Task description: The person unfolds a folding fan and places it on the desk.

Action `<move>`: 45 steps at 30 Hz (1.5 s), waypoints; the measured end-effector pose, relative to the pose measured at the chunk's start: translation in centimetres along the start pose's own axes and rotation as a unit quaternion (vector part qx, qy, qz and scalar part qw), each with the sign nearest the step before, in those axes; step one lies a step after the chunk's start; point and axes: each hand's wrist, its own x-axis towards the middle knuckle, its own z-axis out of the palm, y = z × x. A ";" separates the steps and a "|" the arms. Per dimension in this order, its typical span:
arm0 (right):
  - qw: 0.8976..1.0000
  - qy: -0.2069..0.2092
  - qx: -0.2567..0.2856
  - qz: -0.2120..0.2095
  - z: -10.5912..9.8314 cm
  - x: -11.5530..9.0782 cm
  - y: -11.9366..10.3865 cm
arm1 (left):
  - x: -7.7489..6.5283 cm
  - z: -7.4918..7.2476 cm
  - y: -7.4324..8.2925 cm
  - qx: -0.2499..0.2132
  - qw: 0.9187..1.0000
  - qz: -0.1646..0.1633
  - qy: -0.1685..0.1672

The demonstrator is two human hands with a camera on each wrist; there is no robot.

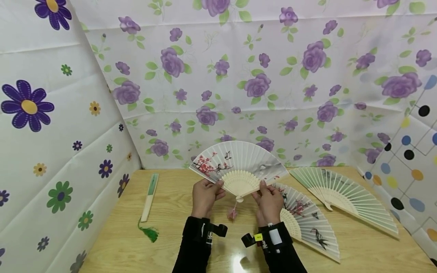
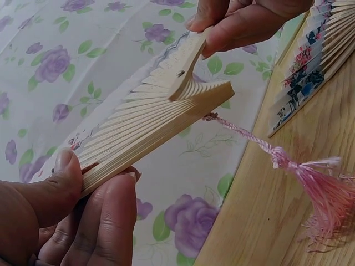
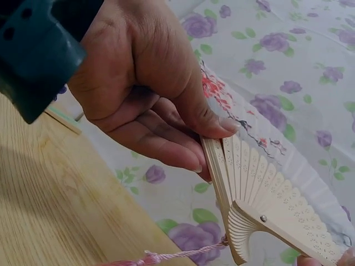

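A spread white folding fan (image 1: 239, 167) with red blossoms, small birds and pale slatted ribs is held up over the table's back part. My left hand (image 1: 205, 194) pinches its left end rib between thumb and fingers; the left wrist view shows that thumb (image 2: 67, 166) on the ribs. On the other end, my right hand (image 1: 269, 203) pinches the right guard rib, its fingers (image 2: 238, 27) showing at the top of the left wrist view. Below the pivot hangs a pink tassel (image 2: 321, 194). In the right wrist view the slats (image 3: 266, 194) fan out from the rivet.
A folded green fan (image 1: 150, 197) with a green tassel (image 1: 150, 234) lies at the left on the wooden table (image 1: 116, 239). At the right lie a spread blossom-patterned fan (image 1: 314, 223) and a spread green fan (image 1: 351, 197). Flowered cloth (image 1: 218, 94) hangs behind the table.
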 end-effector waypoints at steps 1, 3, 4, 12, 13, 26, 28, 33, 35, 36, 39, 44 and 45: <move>1.000 0.002 0.005 0.000 0.1 0.0 0.0 | 0.0 0.0 0.0 -0.001 1.000 0.000 0.002; 1.000 0.004 0.011 -0.001 0.1 0.0 0.1 | 0.0 0.1 0.0 0.000 1.000 -0.001 0.005; 1.000 0.005 0.013 -0.001 0.1 0.0 0.1 | 0.1 0.1 0.0 -0.001 1.000 -0.002 0.007; 1.000 0.006 0.012 -0.004 -0.1 0.2 0.2 | 0.3 0.3 -0.3 -0.009 1.000 -0.007 0.009; 1.000 0.009 0.012 -0.004 -0.1 0.2 0.2 | 0.3 0.4 -0.4 -0.008 1.000 -0.007 0.010; 0.998 0.041 0.037 0.001 0.2 0.3 -0.2 | 0.4 0.9 -0.4 -0.026 0.999 -0.012 0.019; 0.998 0.043 0.041 0.003 0.2 0.3 -0.1 | 0.3 1.0 -0.5 -0.025 0.999 -0.009 0.021; 0.997 0.046 0.054 0.013 0.0 0.4 0.0 | 0.1 1.3 -0.6 -0.028 0.999 -0.001 0.028; 0.997 0.045 0.063 0.015 -0.1 0.5 0.0 | 0.1 1.4 -0.7 -0.030 0.999 -0.001 0.030; 0.997 0.045 0.067 0.015 -0.1 0.6 0.0 | 0.0 1.4 -0.7 -0.031 0.999 -0.001 0.031; 0.996 0.044 0.079 0.015 -0.2 0.8 0.0 | 0.0 1.5 -0.6 -0.033 0.999 0.000 0.034; 0.996 0.050 0.077 0.016 -0.1 0.9 0.0 | -0.2 1.5 -0.5 -0.034 0.999 0.001 0.036; 0.996 0.050 0.075 0.016 -0.1 0.9 0.0 | -0.2 1.5 -0.5 -0.034 0.999 0.003 0.035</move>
